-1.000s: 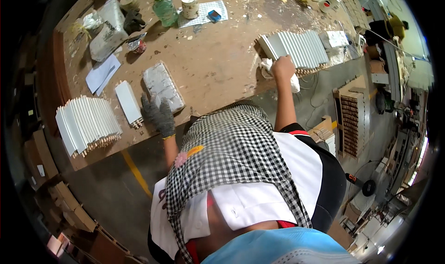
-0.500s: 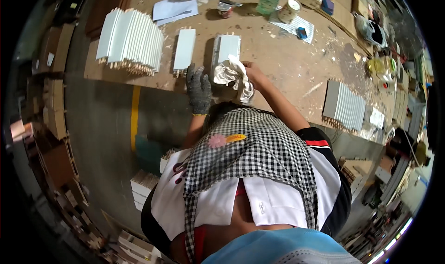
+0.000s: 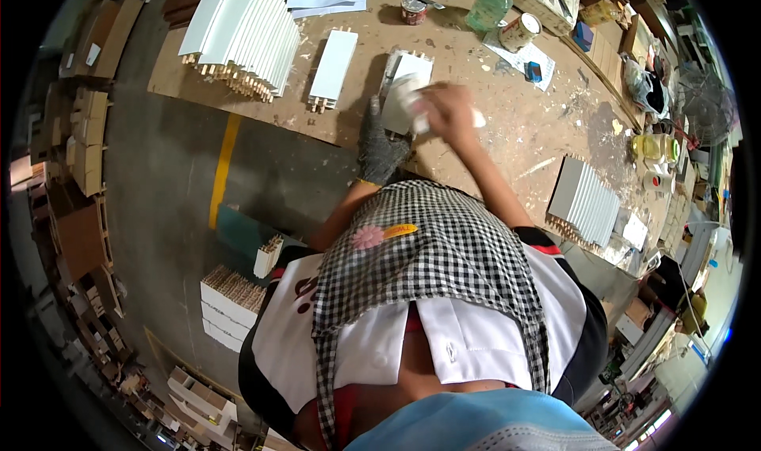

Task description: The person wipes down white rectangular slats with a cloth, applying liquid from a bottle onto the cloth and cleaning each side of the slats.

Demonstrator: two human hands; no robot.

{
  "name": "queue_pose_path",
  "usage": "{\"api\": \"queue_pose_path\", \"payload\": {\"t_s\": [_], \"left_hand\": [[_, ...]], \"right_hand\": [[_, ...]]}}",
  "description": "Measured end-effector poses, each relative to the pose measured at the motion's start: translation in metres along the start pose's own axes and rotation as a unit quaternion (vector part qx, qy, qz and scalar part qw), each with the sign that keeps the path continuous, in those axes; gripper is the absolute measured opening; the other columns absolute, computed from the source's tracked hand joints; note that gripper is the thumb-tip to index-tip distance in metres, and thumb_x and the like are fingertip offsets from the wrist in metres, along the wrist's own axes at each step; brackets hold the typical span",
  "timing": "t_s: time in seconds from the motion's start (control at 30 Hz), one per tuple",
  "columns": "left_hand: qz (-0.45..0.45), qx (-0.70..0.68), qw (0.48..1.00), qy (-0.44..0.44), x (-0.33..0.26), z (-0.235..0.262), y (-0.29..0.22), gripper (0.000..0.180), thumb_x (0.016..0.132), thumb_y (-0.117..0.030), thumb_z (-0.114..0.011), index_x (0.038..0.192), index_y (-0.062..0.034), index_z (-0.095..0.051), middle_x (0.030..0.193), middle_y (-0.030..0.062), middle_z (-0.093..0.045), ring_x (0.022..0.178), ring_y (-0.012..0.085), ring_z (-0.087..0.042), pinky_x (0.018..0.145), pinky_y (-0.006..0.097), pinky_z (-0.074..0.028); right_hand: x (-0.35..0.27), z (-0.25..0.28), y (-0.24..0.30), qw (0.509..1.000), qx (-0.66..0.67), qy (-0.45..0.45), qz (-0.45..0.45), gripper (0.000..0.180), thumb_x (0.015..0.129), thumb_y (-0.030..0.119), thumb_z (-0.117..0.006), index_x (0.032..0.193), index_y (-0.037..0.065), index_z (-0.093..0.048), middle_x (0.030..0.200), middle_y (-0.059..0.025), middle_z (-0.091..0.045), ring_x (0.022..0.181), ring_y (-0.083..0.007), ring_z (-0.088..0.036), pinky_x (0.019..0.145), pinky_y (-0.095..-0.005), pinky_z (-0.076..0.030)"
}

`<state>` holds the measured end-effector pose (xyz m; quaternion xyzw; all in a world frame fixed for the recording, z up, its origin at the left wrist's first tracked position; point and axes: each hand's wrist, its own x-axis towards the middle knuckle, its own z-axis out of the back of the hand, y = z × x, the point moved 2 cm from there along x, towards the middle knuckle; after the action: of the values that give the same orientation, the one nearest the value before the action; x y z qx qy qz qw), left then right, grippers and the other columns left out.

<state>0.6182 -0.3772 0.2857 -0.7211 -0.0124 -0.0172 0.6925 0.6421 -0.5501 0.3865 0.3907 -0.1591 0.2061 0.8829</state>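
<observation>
Starting at our left, a stack of white panels [image 3: 242,35] stands by a single panel [image 3: 334,67]; our gloved left hand [image 3: 379,143] presses flat on another white board [image 3: 404,94], while our right hand [image 3: 449,110] grips a white cloth [image 3: 412,112] on it.

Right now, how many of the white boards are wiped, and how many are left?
I cannot tell which ones are finished. In hand: the gloved left hand steadies one white dowelled panel on the workbench while the right hand presses a white rag on it. One single panel lies beside it. Two stacks wait: the big stack on the left and the smaller stack on the right.
</observation>
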Motion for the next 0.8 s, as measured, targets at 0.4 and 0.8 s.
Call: {"api": "queue_pose_path", "payload": {"t_s": [0.4, 0.8], "left_hand": [[-0.007, 0.247, 0.969, -0.012, -0.028, 0.014, -0.031, 0.104, 0.078, -0.01, -0.075, 0.155, 0.0028, -0.006, 0.145, 0.0217, -0.044, 0.127, 0.0307, -0.051, 0.103, 0.04, -0.047], [-0.031, 0.249, 0.967, 0.031, -0.024, 0.018, -0.046, 0.095, 0.08, -0.003, -0.072, 0.155, -0.005, -0.015, 0.143, 0.0205, -0.045, 0.127, 0.0315, -0.05, 0.102, 0.042, -0.048]], "right_hand": [[0.098, -0.031, -0.105, 0.972, -0.195, 0.047, -0.12, 0.022, 0.089, 0.027, -0.06, 0.092, 0.007, -0.069, 0.088, -0.0186, -0.066, 0.076, -0.0387, -0.065, 0.068, -0.0475, -0.052], [0.077, -0.021, -0.146, 0.946, -0.243, 0.131, -0.168, 0.026, 0.09, 0.032, -0.06, 0.103, 0.013, -0.071, 0.108, -0.0153, -0.068, 0.094, -0.0371, -0.064, 0.082, -0.0471, -0.051]]}}
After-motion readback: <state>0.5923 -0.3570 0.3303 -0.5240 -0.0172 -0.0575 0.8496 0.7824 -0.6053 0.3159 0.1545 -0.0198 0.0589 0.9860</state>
